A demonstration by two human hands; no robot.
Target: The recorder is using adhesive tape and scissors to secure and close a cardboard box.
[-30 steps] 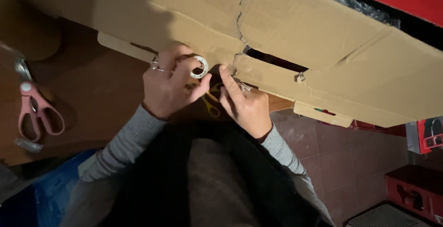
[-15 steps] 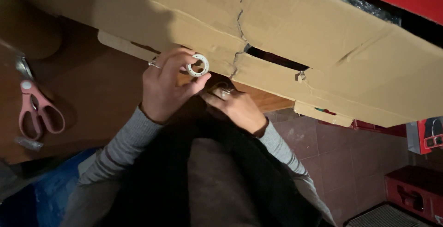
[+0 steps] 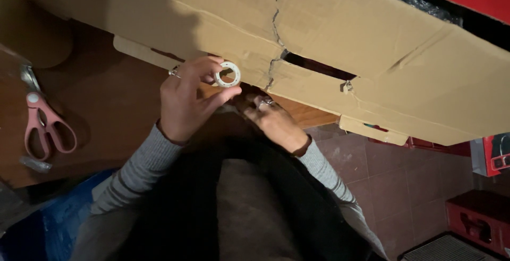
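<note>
Tape roll (image 3: 227, 74) — pinched in left fingers (image 3: 204, 70).

A small white roll of tape (image 3: 227, 74) is pinched upright between thumb and fingers, its open centre facing the camera, right against the lower edge of a large brown cardboard box (image 3: 340, 43). The box lies flattened across the wooden table, with a ragged tear running through its panel.
</note>
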